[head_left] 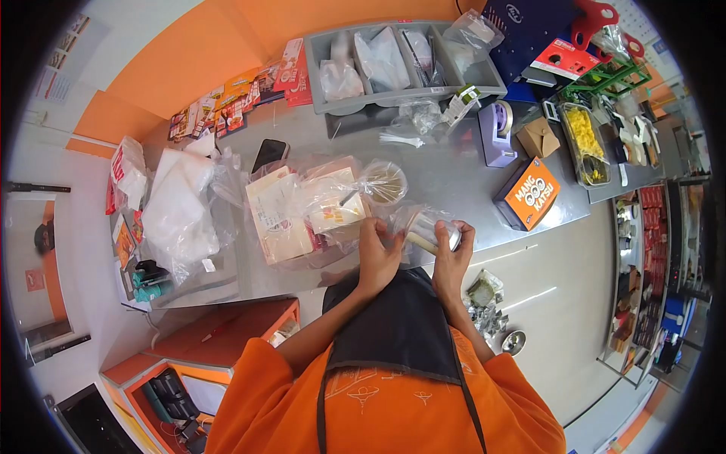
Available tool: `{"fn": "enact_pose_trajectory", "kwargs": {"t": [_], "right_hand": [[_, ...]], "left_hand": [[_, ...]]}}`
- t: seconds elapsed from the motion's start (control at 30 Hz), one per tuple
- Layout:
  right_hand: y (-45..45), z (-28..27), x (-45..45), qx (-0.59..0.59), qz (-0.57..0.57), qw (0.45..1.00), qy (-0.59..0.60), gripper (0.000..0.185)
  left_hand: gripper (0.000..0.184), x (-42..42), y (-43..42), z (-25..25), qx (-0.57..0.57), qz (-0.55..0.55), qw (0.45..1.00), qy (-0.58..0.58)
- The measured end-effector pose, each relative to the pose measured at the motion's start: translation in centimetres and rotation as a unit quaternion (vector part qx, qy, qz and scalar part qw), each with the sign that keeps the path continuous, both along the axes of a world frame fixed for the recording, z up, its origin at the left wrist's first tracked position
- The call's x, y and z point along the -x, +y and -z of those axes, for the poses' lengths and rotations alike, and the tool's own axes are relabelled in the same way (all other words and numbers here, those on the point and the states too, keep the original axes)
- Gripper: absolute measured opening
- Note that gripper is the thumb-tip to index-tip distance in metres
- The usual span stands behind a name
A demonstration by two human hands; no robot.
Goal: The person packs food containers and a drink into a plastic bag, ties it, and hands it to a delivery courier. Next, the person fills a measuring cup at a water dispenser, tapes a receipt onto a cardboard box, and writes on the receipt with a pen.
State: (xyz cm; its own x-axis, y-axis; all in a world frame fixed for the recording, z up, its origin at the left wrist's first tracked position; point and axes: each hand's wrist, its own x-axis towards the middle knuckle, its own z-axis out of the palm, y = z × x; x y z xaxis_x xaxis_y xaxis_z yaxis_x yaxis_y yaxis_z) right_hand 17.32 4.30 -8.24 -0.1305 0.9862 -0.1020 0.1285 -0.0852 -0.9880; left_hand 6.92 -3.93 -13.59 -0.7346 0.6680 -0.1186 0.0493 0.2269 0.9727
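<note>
At the table's front edge, my right hand (pixel 452 255) is wrapped round a cup (pixel 429 229) that lies tilted on its side, with a pale base or lid toward the fingers. Clear plastic film, seemingly a bag (pixel 402 216), surrounds the cup. My left hand (pixel 380 253) pinches that plastic at its left side. Just left of my hands, paper food boxes (pixel 274 214) sit in a large clear bag, one with a printed label. A round tub (pixel 384 182) in knotted clear plastic stands behind my left hand.
A grey divided bin (pixel 333 97) with plastic bags stands at the back. A phone (pixel 270 154) and a stack of clear bags (pixel 180 212) lie left. To the right are a tape dispenser (pixel 496 140), an orange box (pixel 527 194) and a tray of yellow food (pixel 582 136).
</note>
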Motion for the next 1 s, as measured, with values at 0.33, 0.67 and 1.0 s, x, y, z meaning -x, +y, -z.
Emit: {"fn": "enact_pose_trajectory", "kwargs": {"t": [0.33, 0.67, 1.0], "right_hand": [[0.7, -0.4, -0.3, -0.016, 0.012, 1.000, -0.021, 0.047], [1.3, -0.3, -1.2, -0.045, 0.030, 0.996, -0.073, 0.054], [0.8, -0.9, -0.6, -0.244, -0.083, 0.926, -0.275, 0.061]], "left_hand": [[0.023, 0.2, 0.6, -3.0, -0.052, 0.072, 0.982, -0.169], [0.009, 1.0, -2.0, -4.0, -0.052, 0.116, 0.979, -0.157], [0.010, 0.6, -1.9, -6.5, -0.141, 0.254, 0.956, -0.053]]}}
